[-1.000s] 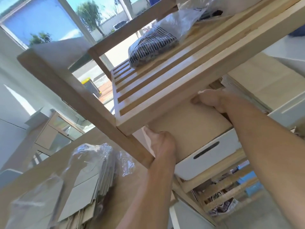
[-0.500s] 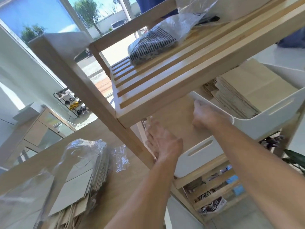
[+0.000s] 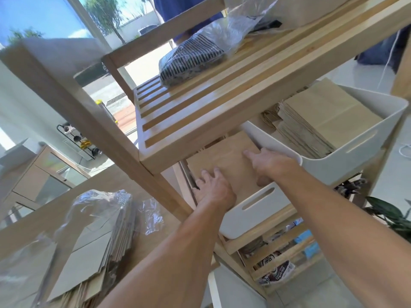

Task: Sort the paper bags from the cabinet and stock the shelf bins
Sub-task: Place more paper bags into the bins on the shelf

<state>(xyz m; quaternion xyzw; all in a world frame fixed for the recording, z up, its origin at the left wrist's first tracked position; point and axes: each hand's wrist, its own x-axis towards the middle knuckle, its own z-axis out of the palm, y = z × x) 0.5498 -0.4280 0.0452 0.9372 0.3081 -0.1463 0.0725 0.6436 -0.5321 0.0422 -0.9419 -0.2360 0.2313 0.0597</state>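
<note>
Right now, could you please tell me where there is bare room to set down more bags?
Free: the front of the shelf, ahead of the bundle; the table between the stack and the post. Crowded: the left bin, where the left hand and right hand rest on bags, and the right bin, full of stacks.

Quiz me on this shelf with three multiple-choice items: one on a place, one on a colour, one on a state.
1. Where does the striped bundle in clear plastic lie?
A. in a bin
B. on the upper slatted shelf
C. on the floor

2. What colour is the near bin?
A. blue
B. black
C. white

3. How is the left hand?
A. flat on the brown paper bags in that bin
B. gripping plastic wrap
C. hanging idle

Answers: 1 B, it rests on the slats; 2 C, its slotted wall is white; 3 A, straight fingers press the top bag.
</note>
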